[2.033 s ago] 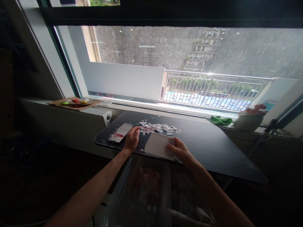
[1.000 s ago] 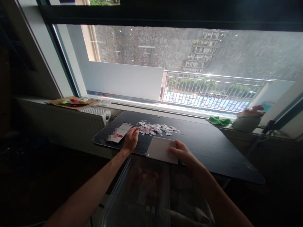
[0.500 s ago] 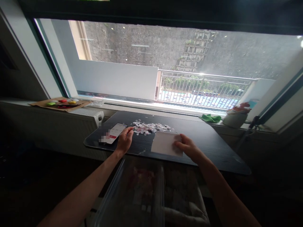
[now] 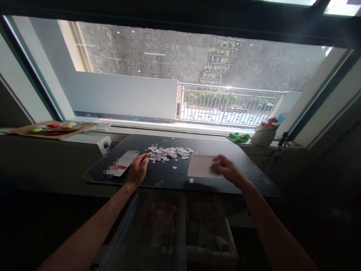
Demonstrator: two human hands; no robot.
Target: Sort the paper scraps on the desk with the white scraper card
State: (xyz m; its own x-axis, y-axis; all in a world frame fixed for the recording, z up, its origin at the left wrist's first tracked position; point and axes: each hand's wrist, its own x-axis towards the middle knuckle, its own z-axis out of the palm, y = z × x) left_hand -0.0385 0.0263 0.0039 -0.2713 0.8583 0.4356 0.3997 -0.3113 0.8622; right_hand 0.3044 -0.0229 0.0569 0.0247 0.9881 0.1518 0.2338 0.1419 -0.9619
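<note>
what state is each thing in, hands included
White card: held near its right edge
Right hand: closed on the card
Paper scraps: loosely heaped, a few lying apart
Left hand: fingers curled, by the scraps' left end; any grip unclear
Phone: face up, screen lit
Green cloth: crumpled
Clear box: too dark to tell whether lidded

white card (image 4: 200, 165) in right hand (image 4: 229, 171), paper scraps (image 4: 169, 152)
</note>
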